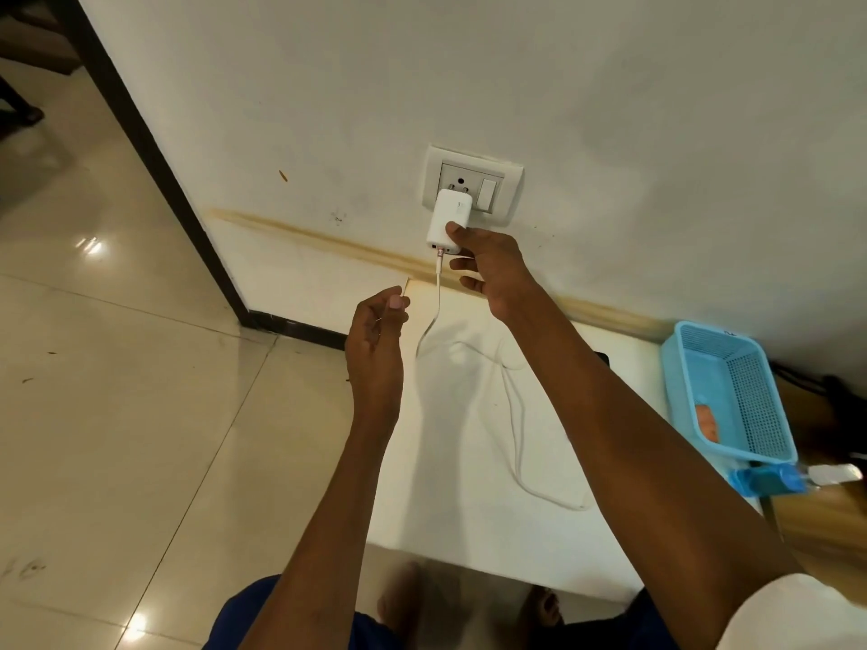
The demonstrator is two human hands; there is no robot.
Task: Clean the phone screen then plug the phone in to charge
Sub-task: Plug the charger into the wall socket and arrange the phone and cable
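While my right hand (488,267) steadies the white charger (448,220) in the wall socket (471,185), thumb tip on its lower face and the other fingers loosely curled beside it, I judge I'm at the plugging-in step. My left hand (377,328) hangs just left of the cable (516,415), fingers loosely curled; whether it pinches anything I cannot tell. That cable drops from the charger and loops across the white table (469,532), its free end lying near the front edge. Only a dark corner (601,357) shows behind my right forearm, likely the phone, though I can't be sure. Next I'd want the switch (488,194) beside the charger, then the cable's free end. A blue basket (732,391) crowds the table's right end; the left edge drops to open floor (117,368), so room lies that way
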